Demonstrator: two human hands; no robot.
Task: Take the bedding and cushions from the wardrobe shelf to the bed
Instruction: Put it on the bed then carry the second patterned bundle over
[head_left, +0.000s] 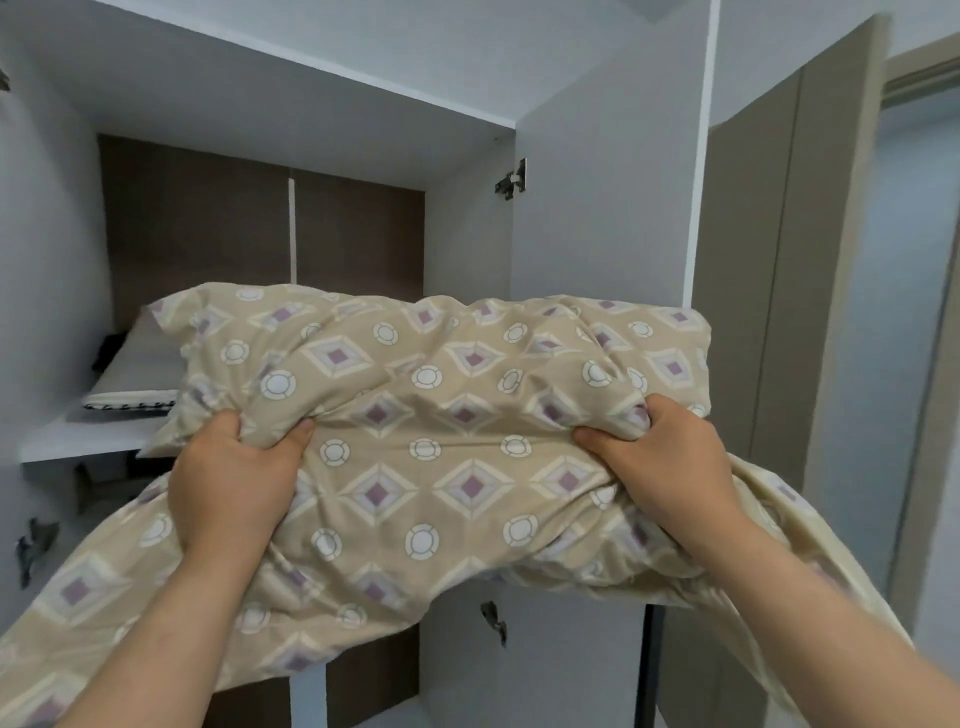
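Note:
A beige quilt (431, 415) with purple diamonds and white circles fills the middle of the view, bunched up in front of the white wardrobe shelf (78, 436). My left hand (234, 483) grips a fold of it on the left and my right hand (660, 462) grips a fold on the right. Loose ends of the quilt hang down past both forearms. A grey cushion (140, 364) with a dark-stitched edge lies on the shelf behind the quilt, at the left, partly hidden by it.
The open wardrobe door (608, 208) stands to the right of the shelf, with a hinge (511, 179) at its top. A second beige door (779, 260) stands further right. A dark item (106, 351) lies behind the cushion. Lower compartments show beneath the shelf.

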